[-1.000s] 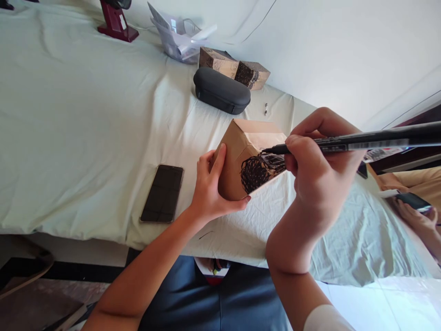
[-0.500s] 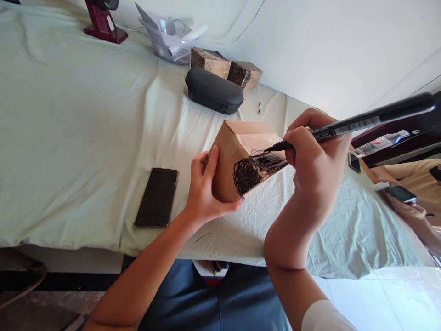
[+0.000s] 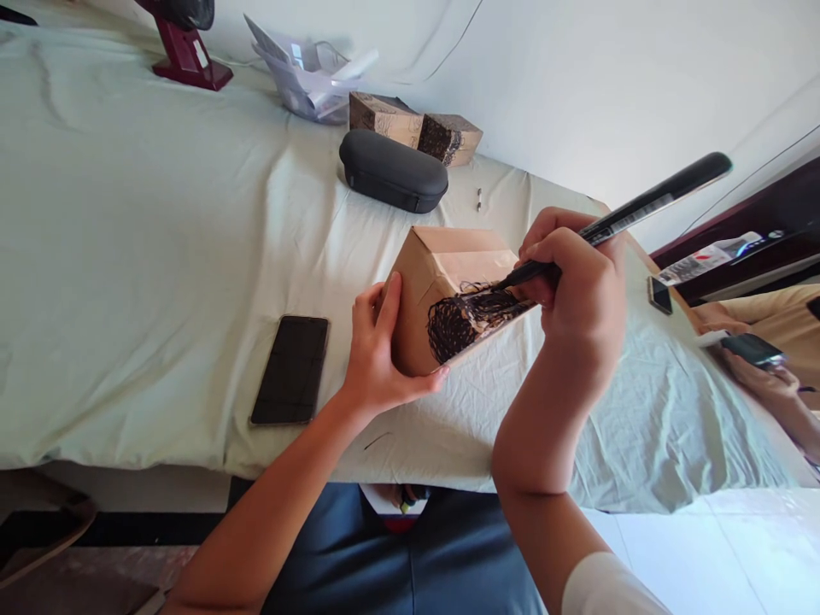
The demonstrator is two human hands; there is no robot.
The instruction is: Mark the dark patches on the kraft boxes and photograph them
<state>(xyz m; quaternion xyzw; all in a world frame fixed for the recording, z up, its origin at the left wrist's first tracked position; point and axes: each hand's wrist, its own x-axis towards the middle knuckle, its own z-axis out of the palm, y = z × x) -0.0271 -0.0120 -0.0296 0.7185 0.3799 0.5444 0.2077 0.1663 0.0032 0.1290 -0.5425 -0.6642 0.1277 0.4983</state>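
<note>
A brown cardboard box [image 3: 413,320] is tilted on the cloth-covered table, dark scribbles covering part of its side. My left hand [image 3: 377,350] grips its left end, thumb along the lower edge and fingers on the left face. In my right hand [image 3: 570,273] is a black marker [image 3: 659,196], pinched between thumb and fingers. The marker's tip meets the scribbled face near its upper edge. To the left of my left hand lies a dark phone [image 3: 291,369].
Behind the box sit a black hard case [image 3: 394,171], two scribbled boxes [image 3: 452,139], a clear plastic basket [image 3: 298,90] with papers and a maroon stand [image 3: 192,55]. At right, another person's hand [image 3: 762,376] holds a dark object near a second phone [image 3: 659,295].
More dark strokes show along the upper edge of the scribbled patch. My right hand and the marker have shifted slightly left, and the marker's back end has swung left and up.
</note>
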